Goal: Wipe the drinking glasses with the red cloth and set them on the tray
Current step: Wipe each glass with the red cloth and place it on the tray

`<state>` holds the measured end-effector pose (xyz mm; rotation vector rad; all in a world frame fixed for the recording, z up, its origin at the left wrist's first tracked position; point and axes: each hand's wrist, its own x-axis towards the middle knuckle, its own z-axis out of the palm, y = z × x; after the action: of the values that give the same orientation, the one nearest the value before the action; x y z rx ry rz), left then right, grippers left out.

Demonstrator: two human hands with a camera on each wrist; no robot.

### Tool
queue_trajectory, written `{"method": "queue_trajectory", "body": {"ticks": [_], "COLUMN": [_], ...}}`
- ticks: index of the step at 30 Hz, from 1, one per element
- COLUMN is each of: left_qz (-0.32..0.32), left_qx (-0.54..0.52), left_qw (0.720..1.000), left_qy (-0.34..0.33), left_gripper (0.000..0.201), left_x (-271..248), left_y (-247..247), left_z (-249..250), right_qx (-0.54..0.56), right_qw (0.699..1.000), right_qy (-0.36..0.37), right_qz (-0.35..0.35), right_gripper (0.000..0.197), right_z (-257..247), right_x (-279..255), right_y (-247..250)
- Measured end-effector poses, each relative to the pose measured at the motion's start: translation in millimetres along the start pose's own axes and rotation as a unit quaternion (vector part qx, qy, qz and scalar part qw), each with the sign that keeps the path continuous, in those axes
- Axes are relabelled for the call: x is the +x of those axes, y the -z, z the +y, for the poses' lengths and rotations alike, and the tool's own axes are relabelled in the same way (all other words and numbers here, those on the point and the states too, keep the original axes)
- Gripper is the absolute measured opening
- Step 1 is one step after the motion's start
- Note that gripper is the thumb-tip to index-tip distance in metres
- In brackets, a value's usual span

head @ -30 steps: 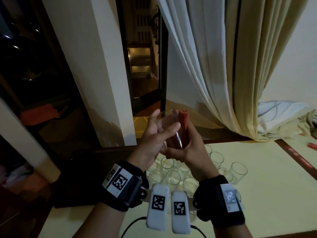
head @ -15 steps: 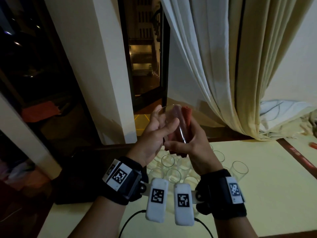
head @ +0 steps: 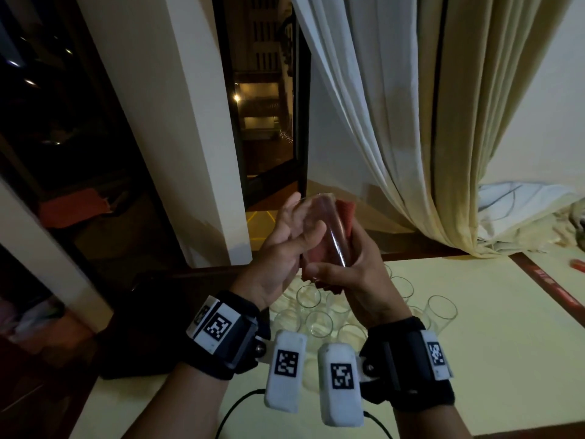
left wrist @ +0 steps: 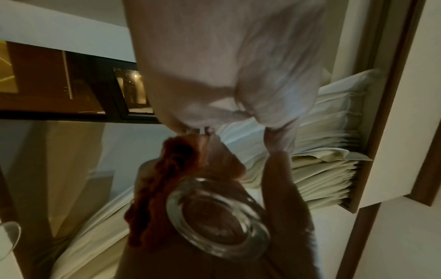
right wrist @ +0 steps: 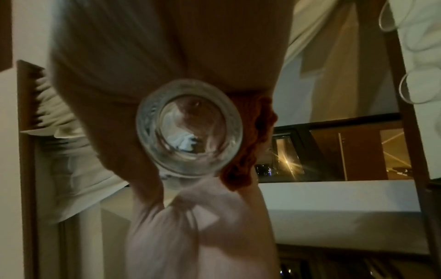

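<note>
glass (head: 326, 229) held up mid-air above the table (head: 506, 359) | left hand (head: 285, 248) fingers straight, pressed flat on its side | right hand (head: 351, 270) fingers curled, gripping glass plus red cloth (head: 346, 217) | other glasses (head: 319, 323) clustered below

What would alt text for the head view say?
Both hands hold a glass upright above the table: the right hand grips it with the red cloth, the left hand lies against its side, fingers nearly straight. Empty glasses stand below; curtains hang behind.
</note>
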<state>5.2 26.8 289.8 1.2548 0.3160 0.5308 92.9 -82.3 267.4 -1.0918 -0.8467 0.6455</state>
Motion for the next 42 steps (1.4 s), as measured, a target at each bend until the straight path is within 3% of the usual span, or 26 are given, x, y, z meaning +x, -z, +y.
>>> {"method": "queue_trajectory", "body": {"ticks": [4,8,14,19,25,30,33,39,42], "left_qz": [0.04,0.039,0.001,0.021,-0.003,0.016,0.048,0.015,0.029], "left_qx": [0.026,0.066,0.014,0.012,-0.024,-0.016,0.005,-0.022,-0.016], "left_qw": [0.999,0.997,1.0,1.0,1.0,1.0,0.999,1.0,0.999], "left_qy": [-0.015,-0.019,0.009,0.019,-0.002,0.011,0.008,0.011,0.006], "left_gripper": [0.089,0.104,0.087,0.093,0.093,0.09,0.1,0.089,0.081], "left_x": [0,1,2,7,7,8,7,-2,-4], "left_y": [-4,-10,-1,-9,-10,-12,-16,-12,-15], "left_z": [3,4,4,3,0,-3,-5,-6,-3], "right_qx": [-0.046,-0.035,0.003,-0.07,0.009,-0.042,-0.056,0.055,-0.014], "right_qw": [0.997,0.999,1.0,0.996,1.0,0.999,0.998,0.998,1.0], "right_qy": [0.029,0.028,0.003,0.055,0.016,0.015,0.01,-0.019,-0.002], "right_qz": [0.048,0.022,0.004,0.022,-0.004,0.019,0.005,-0.006,0.017], "right_gripper": [0.095,0.088,0.084,0.092,0.087,0.081,0.081,0.082,0.084], "right_z": [3,3,-1,-5,-13,-13,-10,-6,-11], "right_x": [2,3,4,9,8,6,6,-4,-6], "right_y": [-4,-5,1,-1,8,4,1,11,7]}}
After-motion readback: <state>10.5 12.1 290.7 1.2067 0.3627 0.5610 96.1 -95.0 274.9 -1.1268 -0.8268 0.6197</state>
